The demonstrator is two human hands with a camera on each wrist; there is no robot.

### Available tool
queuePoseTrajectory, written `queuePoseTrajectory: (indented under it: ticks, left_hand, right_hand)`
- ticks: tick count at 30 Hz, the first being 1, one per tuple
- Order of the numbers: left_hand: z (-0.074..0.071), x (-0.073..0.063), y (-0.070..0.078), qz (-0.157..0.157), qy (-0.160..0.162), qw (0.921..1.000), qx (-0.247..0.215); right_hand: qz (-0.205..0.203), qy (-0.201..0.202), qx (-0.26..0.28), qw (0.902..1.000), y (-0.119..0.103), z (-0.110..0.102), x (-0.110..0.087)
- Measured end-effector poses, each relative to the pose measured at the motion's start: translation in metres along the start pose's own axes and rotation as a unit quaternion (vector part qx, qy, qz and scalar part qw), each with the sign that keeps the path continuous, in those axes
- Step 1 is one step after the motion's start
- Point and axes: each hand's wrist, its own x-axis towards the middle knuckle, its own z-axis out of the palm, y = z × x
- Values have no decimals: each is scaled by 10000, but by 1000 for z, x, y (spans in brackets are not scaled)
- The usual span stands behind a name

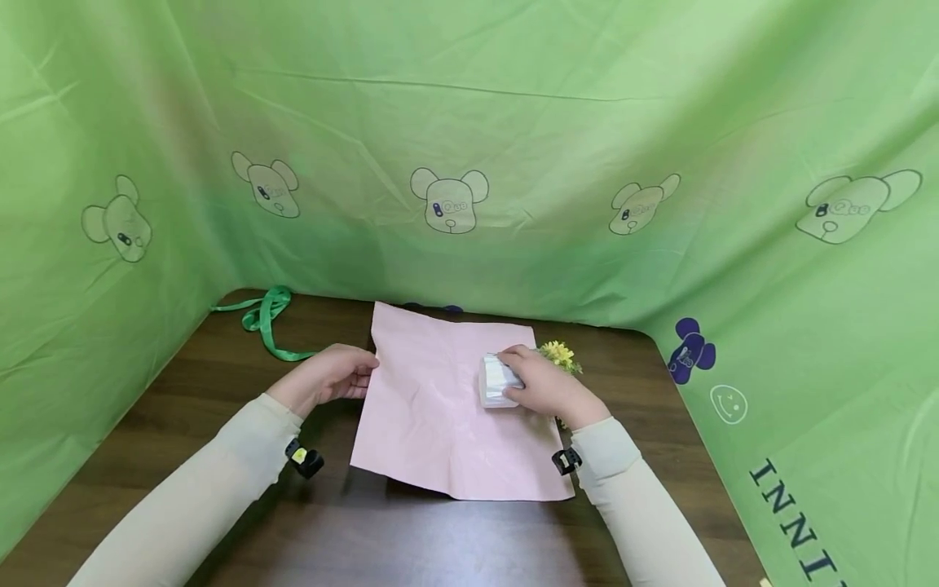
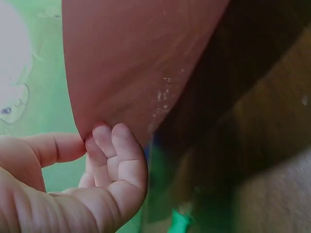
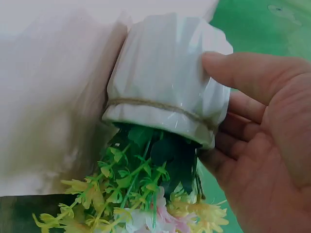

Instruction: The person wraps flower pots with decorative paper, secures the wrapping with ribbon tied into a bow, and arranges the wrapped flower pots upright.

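A pink paper sheet [image 1: 418, 416] lies in the middle of the table, its left part lifted off the surface. My left hand [image 1: 332, 377] pinches the sheet's left edge between thumb and fingers, close up in the left wrist view. On the sheet's right half, my right hand [image 1: 548, 387] grips a white ridged flower pot [image 3: 165, 68] with a twine band around its rim. The pot is tipped on its side, base toward the left. Yellow artificial flowers [image 1: 559, 355] stick out past the right hand, and pink and white blooms [image 3: 158, 216] show in the right wrist view.
A loose green ribbon [image 1: 267, 314] lies at the table's back left, one end running toward the left hand. The dark wooden table [image 1: 440, 546] is enclosed at the back and sides by a green cloth [image 1: 528, 122] with bear prints.
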Motion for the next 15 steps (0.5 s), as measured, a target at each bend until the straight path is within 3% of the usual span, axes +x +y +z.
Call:
queuePoseTrajectory:
  ticks: [7,15]
  left_hand:
    - [18,-6,21,269,-117,9992,267]
    - [43,-13,47,522,-220,9981,233]
  right_hand:
    - [103,150,212,9996,9,-1,4]
    - [124,85,219,9996,11,-1,7]
